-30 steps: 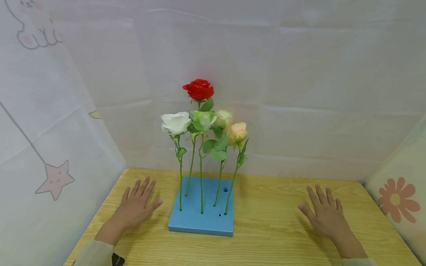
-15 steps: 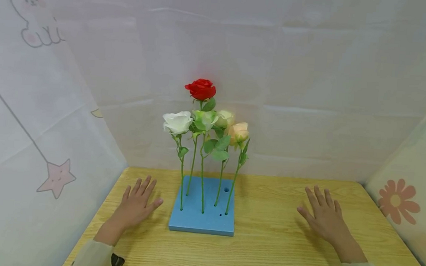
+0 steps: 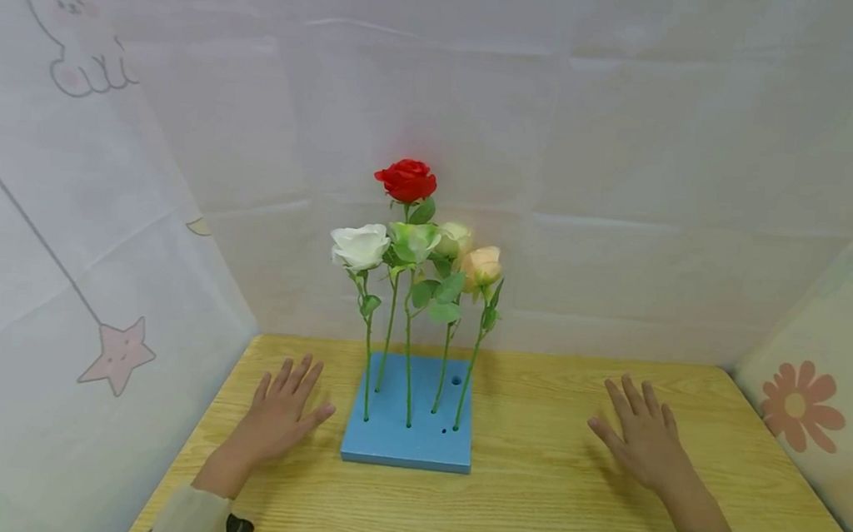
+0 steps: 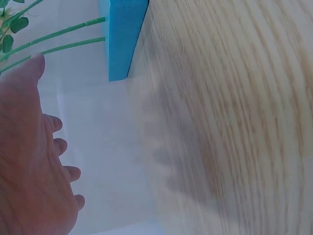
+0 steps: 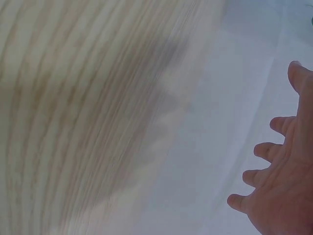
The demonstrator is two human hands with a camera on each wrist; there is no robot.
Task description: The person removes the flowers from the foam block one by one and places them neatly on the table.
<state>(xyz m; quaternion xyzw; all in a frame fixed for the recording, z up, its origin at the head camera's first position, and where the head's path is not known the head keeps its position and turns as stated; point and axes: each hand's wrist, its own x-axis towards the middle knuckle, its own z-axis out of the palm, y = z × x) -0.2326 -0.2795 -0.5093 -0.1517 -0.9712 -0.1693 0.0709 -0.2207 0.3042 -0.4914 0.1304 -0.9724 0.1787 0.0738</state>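
A blue block [image 3: 389, 448] with holes stands on the table, several artificial roses upright in it. The red rose [image 3: 406, 181] rises tallest at the back. To its front left is a white rose [image 3: 360, 247], and a green-tinged rose [image 3: 415, 242] sits mid-group. A cream rose [image 3: 455, 238] and a peach rose [image 3: 481, 267] are on the right. My left hand [image 3: 275, 417], fingers straight and spread, hovers left of the block, its shadow on the wood in the left wrist view. Well to the right, my right hand [image 3: 646, 442] is likewise spread above the table, holding nothing.
The wooden table [image 3: 528, 508] ends at a pale cloth backdrop [image 3: 628, 190] behind the roses. Side cloths with printed figures, among them a pink star [image 3: 117, 354] and a red flower [image 3: 802, 406], flank it. One larger hole [image 3: 457, 380] in the block holds no stem.
Both hands have shifted slightly inward, toward the block, with fingers still spread. The whole scene has slid a little to the right in the head view. The roses stay in place in the block.
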